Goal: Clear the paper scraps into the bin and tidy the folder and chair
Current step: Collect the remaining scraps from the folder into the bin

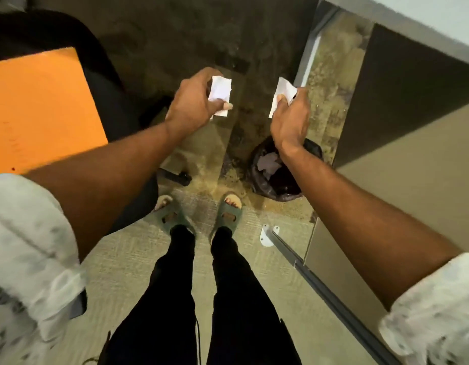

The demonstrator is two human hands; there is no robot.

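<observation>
My left hand point(195, 102) is shut on a white paper scrap point(220, 88), held out over the floor. My right hand point(291, 118) is shut on another white paper scrap point(283, 93), raised just above and beyond the bin. The bin point(262, 180) is small, lined with a black bag, and stands on the floor right of my feet with torn paper pieces point(267, 163) inside. An orange folder point(41, 111) lies on the black chair point(101, 75) at the left.
A desk panel and metal frame point(333, 293) run along the right side. The chair's wheeled base point(175, 176) sits near my left foot. A white bracket point(267, 235) is fixed on the floor by the frame. My feet in green sandals stand on carpet.
</observation>
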